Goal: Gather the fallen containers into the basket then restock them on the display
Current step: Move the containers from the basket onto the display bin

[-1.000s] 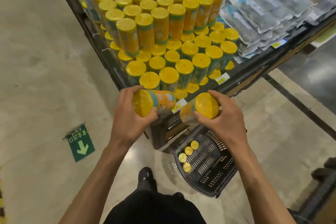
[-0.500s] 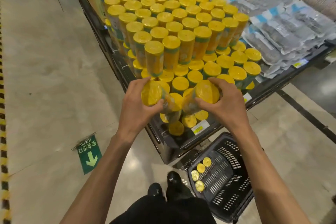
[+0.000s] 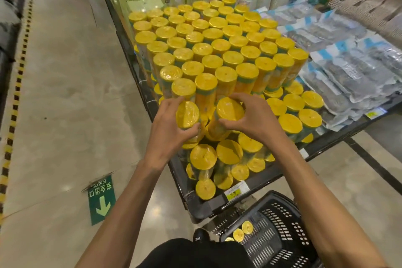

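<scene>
Two containers (image 3: 187, 114) are held near the front left corner of the display (image 3: 204, 204), one wrapped by the left hand (image 3: 171, 130), one by the right hand (image 3: 256, 122). Set down crooked on the stepped stack (image 3: 217, 54), either might knock others toward the basket (image 3: 280, 194) below.

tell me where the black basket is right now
Head view, lower right: the black basket sits on the floor just below the yellow price tag on the display's front edge.
</scene>
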Demonstrator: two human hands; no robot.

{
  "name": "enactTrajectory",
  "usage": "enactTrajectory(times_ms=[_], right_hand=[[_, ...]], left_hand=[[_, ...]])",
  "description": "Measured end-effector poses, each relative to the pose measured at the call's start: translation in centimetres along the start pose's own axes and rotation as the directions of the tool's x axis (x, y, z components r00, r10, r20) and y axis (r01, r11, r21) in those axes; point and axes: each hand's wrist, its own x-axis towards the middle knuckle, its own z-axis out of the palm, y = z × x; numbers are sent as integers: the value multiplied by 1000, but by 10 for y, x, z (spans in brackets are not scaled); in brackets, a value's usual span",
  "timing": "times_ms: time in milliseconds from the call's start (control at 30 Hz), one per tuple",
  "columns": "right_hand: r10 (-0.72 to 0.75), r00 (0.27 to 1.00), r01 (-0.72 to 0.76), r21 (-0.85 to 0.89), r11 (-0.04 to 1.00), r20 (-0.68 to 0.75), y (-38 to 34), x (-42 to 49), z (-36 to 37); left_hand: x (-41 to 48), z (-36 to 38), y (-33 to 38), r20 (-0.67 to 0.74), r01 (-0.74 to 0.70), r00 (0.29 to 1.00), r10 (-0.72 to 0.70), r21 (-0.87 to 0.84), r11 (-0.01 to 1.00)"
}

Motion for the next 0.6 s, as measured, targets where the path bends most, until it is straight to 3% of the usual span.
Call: enactTrajectory(times_ms=[267, 600], right_hand=[[-86, 988, 94, -61, 994, 129, 14, 43, 4], [-85, 979, 95, -48, 994, 183, 19, 69, 10]], left_hand=[[17, 11, 6, 70, -5, 998, -2, 101, 995], [31, 20, 2, 97, -30, 995, 19, 117, 993]])
